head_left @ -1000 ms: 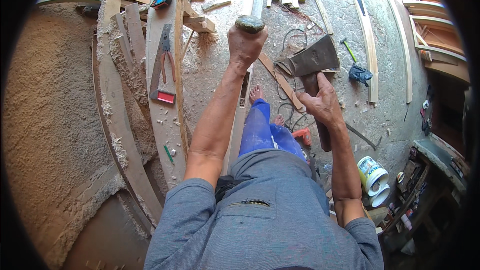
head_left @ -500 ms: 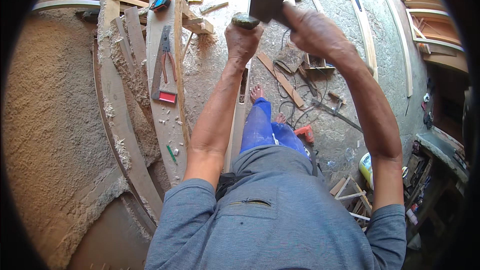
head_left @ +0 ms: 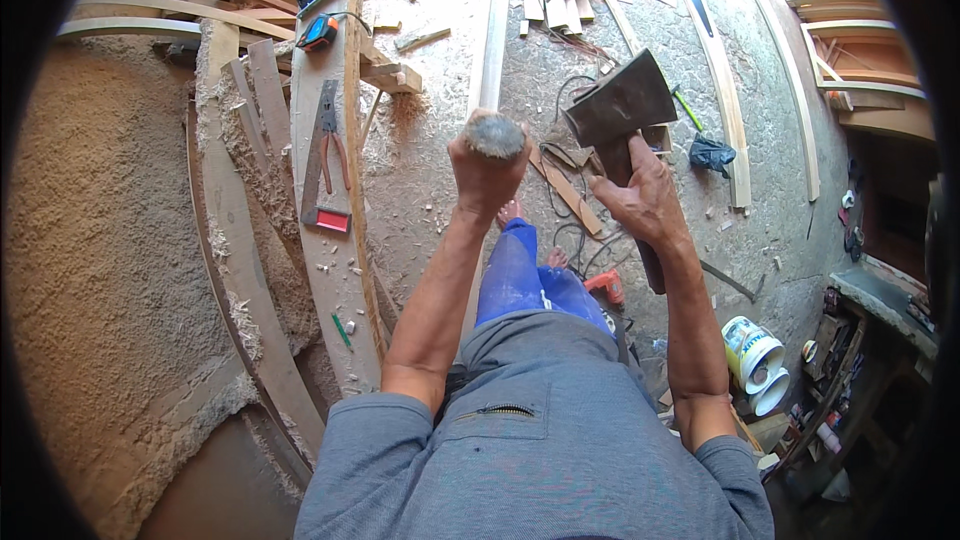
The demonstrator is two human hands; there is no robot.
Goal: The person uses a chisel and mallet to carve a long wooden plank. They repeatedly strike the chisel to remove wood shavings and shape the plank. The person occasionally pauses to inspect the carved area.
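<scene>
My left hand (head_left: 488, 175) is wrapped round an upright chisel (head_left: 496, 136). Only the worn, rounded butt of its handle shows; the blade is hidden below my fist. Under that hand runs a long pale wooden beam (head_left: 492, 35). To the right, my right hand (head_left: 645, 195) grips the haft of a hatchet (head_left: 625, 100), with the thumb sticking out to the side. The broad dark head is raised to the right of the chisel's butt, apart from it, and the haft reaches down past my wrist.
At left, a plank (head_left: 345, 340) bears pliers (head_left: 333, 155), a try square (head_left: 322, 205) and a tape measure (head_left: 318, 32). Curved timbers (head_left: 225, 200) lie beside it on sawdust. A red power tool (head_left: 606, 286) and cords lie near my feet. White buckets (head_left: 752, 352) stand at right.
The hatchet has swung from near the chisel's butt toward the right and down nearer me. My left hand appears lower in the picture, still round the chisel.
</scene>
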